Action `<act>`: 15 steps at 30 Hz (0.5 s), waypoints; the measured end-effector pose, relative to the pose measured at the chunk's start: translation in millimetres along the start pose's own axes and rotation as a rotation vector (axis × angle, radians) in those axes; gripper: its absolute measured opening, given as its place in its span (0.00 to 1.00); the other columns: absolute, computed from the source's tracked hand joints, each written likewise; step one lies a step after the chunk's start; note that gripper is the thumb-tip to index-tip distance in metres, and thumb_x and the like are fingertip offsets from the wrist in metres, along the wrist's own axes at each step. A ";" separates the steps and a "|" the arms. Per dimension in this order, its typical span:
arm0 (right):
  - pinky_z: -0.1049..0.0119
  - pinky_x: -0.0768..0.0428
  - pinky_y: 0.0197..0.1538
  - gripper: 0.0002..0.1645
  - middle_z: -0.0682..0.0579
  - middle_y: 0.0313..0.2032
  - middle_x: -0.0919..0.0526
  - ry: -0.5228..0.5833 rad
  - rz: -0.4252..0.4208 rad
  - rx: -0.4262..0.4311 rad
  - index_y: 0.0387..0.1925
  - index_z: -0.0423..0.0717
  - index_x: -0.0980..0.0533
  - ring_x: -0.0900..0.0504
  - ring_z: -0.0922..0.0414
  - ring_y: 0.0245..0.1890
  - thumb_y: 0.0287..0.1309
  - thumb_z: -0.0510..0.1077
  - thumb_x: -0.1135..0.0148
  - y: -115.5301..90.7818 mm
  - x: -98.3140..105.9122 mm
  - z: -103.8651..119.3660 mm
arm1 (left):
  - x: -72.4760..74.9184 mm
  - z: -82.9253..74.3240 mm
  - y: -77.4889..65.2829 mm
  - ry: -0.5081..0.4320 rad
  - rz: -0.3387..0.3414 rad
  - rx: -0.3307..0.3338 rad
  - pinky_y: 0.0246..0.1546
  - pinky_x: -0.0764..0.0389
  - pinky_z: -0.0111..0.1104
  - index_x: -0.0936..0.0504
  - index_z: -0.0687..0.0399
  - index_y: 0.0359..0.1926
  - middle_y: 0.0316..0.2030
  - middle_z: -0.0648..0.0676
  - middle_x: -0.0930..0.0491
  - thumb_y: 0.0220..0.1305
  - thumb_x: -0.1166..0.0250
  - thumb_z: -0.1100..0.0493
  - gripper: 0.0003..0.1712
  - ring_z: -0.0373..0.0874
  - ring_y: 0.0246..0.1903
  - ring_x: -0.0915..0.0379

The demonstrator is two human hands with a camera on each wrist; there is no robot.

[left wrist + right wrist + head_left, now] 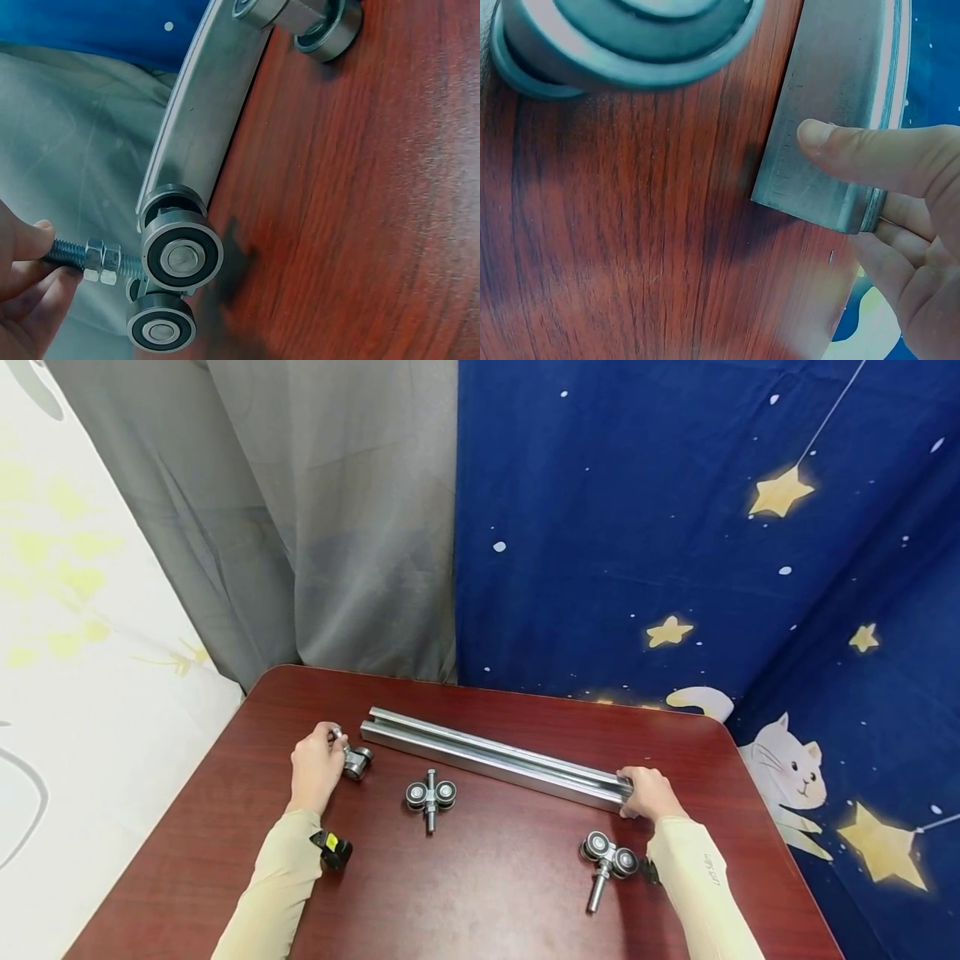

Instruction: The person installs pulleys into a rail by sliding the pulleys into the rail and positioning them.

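My left hand (315, 768) pinches the threaded bolt (69, 255) of a roller trolley (357, 762). In the left wrist view the trolley's wheels (182, 257) are close to one end of a metal channel rail (487, 755); whether they touch it I cannot tell. The slotted rail lies at a slant across the far part of the table, open side up. At its right end my right hand (651, 793) grips it, thumb (855, 146) on the near side wall and the other fingers around the end, partly hidden.
A second roller trolley (431, 797) lies on the table in front of the rail. Another trolley (607, 858) rests near my right forearm, bolt toward me. The reddish-brown table (480, 893) ends at the back against grey (367, 527) and blue curtains (600, 527).
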State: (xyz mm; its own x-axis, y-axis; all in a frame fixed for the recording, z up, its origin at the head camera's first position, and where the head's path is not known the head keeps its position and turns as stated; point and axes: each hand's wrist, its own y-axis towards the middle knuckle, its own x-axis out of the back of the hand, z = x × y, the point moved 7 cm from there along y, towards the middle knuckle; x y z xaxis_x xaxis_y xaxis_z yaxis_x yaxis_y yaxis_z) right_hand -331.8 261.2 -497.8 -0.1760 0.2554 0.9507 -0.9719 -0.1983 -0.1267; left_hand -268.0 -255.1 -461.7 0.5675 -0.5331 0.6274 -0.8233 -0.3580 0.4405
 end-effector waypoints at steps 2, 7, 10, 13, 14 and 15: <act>0.49 0.26 0.41 0.39 0.38 0.43 0.21 0.003 0.000 -0.001 0.47 0.38 0.24 0.24 0.45 0.37 0.23 0.35 0.23 0.2 -0.2 -0.3 | -1.0 2.9 2.9 -0.002 -0.001 0.004 0.37 0.28 0.53 0.25 0.66 0.37 0.31 0.66 0.19 0.56 0.41 0.67 0.07 0.59 0.33 0.22; 0.50 0.25 0.39 0.38 0.39 0.41 0.20 0.010 0.006 0.000 0.47 0.37 0.24 0.24 0.46 0.35 0.23 0.35 0.23 -1.5 -0.1 0.7 | -1.4 11.2 8.9 0.003 -0.002 0.020 0.38 0.28 0.53 0.25 0.66 0.38 0.32 0.66 0.19 0.57 0.40 0.67 0.08 0.59 0.34 0.22; 0.50 0.26 0.39 0.38 0.39 0.42 0.21 0.009 0.004 -0.005 0.47 0.38 0.24 0.25 0.46 0.35 0.23 0.35 0.23 -3.1 1.2 1.0 | -0.8 14.1 13.0 0.000 0.003 0.020 0.39 0.29 0.53 0.25 0.67 0.39 0.33 0.66 0.20 0.58 0.41 0.67 0.08 0.59 0.35 0.22; 0.49 0.26 0.39 0.38 0.39 0.42 0.21 0.009 -0.006 0.000 0.46 0.38 0.24 0.24 0.45 0.36 0.22 0.35 0.23 -3.7 2.6 1.8 | 0.8 16.3 16.9 -0.005 0.001 0.025 0.40 0.29 0.53 0.26 0.67 0.39 0.33 0.67 0.20 0.58 0.42 0.67 0.08 0.59 0.35 0.22; 0.49 0.26 0.39 0.38 0.38 0.42 0.21 0.010 -0.007 0.003 0.46 0.38 0.24 0.24 0.45 0.36 0.22 0.34 0.23 -3.7 2.9 2.5 | 1.2 17.2 18.1 -0.005 0.000 0.027 0.41 0.29 0.53 0.26 0.67 0.39 0.34 0.67 0.20 0.58 0.42 0.68 0.07 0.59 0.35 0.22; 0.49 0.26 0.40 0.38 0.39 0.42 0.20 0.011 -0.009 0.003 0.46 0.38 0.24 0.24 0.45 0.36 0.22 0.34 0.23 -3.4 2.8 2.4 | 1.5 18.2 19.1 -0.006 -0.002 0.030 0.41 0.29 0.53 0.26 0.67 0.39 0.34 0.66 0.20 0.58 0.43 0.68 0.07 0.59 0.35 0.21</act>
State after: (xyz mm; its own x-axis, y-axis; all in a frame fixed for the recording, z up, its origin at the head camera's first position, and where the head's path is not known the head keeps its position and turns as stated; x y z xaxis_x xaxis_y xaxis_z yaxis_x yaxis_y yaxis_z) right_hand -328.6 260.3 -494.0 -0.1688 0.2680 0.9485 -0.9731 -0.1986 -0.1171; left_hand -283.1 -276.7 -464.0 0.5690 -0.5372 0.6226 -0.8223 -0.3815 0.4222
